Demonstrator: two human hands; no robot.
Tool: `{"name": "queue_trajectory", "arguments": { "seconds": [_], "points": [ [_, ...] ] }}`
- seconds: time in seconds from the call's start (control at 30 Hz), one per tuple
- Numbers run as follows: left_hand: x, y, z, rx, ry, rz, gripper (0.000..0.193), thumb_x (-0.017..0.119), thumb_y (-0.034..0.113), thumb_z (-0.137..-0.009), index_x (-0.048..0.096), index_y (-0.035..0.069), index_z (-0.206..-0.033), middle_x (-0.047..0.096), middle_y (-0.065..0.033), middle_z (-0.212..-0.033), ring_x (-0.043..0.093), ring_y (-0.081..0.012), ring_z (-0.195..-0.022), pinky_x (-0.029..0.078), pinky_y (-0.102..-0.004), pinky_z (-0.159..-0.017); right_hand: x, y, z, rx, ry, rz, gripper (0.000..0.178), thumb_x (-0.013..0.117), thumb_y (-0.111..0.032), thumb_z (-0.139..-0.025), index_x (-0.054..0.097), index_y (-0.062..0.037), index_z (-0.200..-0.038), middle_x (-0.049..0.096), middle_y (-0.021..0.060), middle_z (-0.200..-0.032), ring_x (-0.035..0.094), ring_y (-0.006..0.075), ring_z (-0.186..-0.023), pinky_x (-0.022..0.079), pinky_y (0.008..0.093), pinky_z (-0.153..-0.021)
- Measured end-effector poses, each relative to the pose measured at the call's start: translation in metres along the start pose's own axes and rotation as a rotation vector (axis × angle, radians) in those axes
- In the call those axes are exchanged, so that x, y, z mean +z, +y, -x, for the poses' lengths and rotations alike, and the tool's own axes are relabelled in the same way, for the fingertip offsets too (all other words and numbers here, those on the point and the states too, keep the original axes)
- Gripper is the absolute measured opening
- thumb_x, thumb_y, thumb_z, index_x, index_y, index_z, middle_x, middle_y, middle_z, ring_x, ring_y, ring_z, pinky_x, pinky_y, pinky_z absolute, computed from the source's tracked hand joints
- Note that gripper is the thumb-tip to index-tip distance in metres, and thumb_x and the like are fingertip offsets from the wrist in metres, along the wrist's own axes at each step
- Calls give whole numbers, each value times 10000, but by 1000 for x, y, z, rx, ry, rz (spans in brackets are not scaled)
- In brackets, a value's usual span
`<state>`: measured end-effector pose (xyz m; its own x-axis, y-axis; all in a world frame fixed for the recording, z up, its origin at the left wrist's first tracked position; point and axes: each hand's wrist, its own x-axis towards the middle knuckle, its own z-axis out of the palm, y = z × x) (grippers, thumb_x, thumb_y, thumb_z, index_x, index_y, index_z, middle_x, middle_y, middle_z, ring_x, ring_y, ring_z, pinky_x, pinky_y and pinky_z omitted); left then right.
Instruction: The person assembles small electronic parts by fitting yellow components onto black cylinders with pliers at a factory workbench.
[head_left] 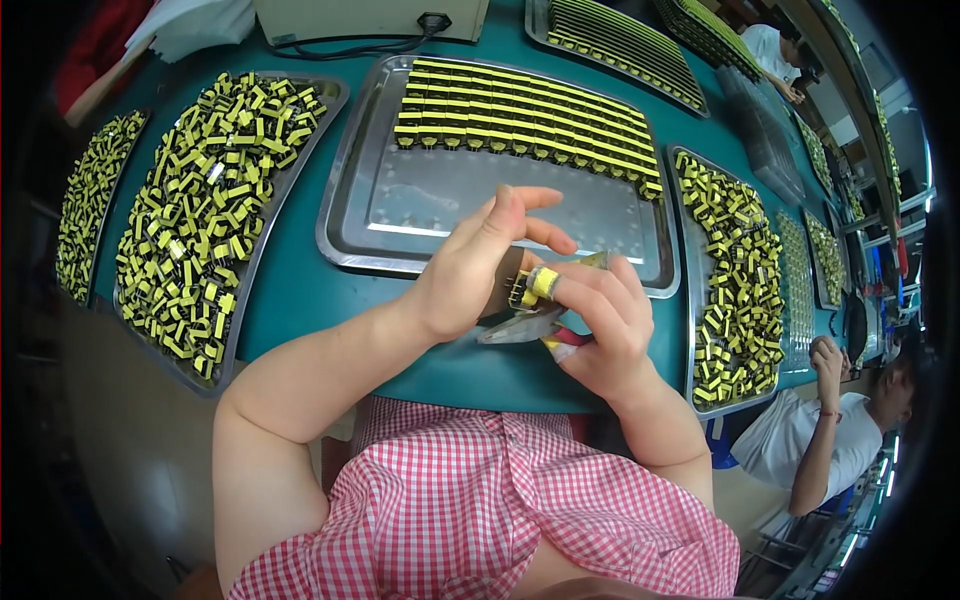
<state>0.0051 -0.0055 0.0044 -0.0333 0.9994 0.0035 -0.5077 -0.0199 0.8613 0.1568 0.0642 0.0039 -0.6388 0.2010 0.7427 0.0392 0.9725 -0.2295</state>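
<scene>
Over the near edge of the green table, my left hand and my right hand meet around a small yellow-and-black transformer with thin metal pins. My left hand seems to pinch it low down, beside a dark brown covering, while its upper fingers stretch out to the right. Closed fingers of my right hand hold a metal tool that looks like pliers, with some red at its handle. Yellow wrapping shows at the right fingertips. Where exactly the fingers touch the transformer is partly hidden.
Beyond my hands, a metal tray carries neat rows of transformers. Loose transformers heap in trays on the left and right. A pale box with a cable stands behind. A person in white sits at right.
</scene>
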Motion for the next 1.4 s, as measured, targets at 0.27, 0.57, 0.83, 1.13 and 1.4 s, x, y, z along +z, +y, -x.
{"name": "queue_trajectory", "arguments": {
  "seconds": [0.27,0.57,0.83,1.13,1.4],
  "points": [
    [-8,-13,-3,36,-90,-166,669,171,546,-926,283,15,-1317,506,-133,-1100,520,-159,-934,415,-278,-829,-2,-6,-1,-10,-82,-1,458,666,-43,-446,608,-44,-900,607,70,-857,507,220,-635,407,321,-549],
    [2,-6,-2,-86,-79,18,758,135,605,-893,252,5,-1342,474,-163,-1203,511,-207,-1066,401,-308,-916,-1,-4,-1,-51,-55,-11,424,695,-67,-500,575,-28,-904,610,91,-849,516,232,-633,419,307,-537],
    [1,-9,-1,-83,-102,161,727,194,588,-904,280,8,-1334,476,-214,-1190,518,-218,-1051,421,-316,-895,-3,-8,0,13,-68,-32,442,681,-9,-479,589,-26,-911,624,99,-881,525,232,-643,424,301,-546],
    [2,-10,-1,-96,-105,206,725,190,588,-905,291,13,-1334,467,-223,-1197,506,-232,-1066,402,-340,-925,-2,-9,0,14,-51,-51,449,658,25,-470,594,-27,-911,623,93,-866,517,226,-633,415,300,-537],
    [1,-12,-1,-96,-103,231,718,193,579,-909,299,5,-1328,461,-226,-1205,502,-235,-1075,401,-344,-929,-1,-8,-2,5,-58,-64,447,673,30,-470,590,-24,-906,618,90,-833,520,223,-626,414,296,-537]
  ]
}}
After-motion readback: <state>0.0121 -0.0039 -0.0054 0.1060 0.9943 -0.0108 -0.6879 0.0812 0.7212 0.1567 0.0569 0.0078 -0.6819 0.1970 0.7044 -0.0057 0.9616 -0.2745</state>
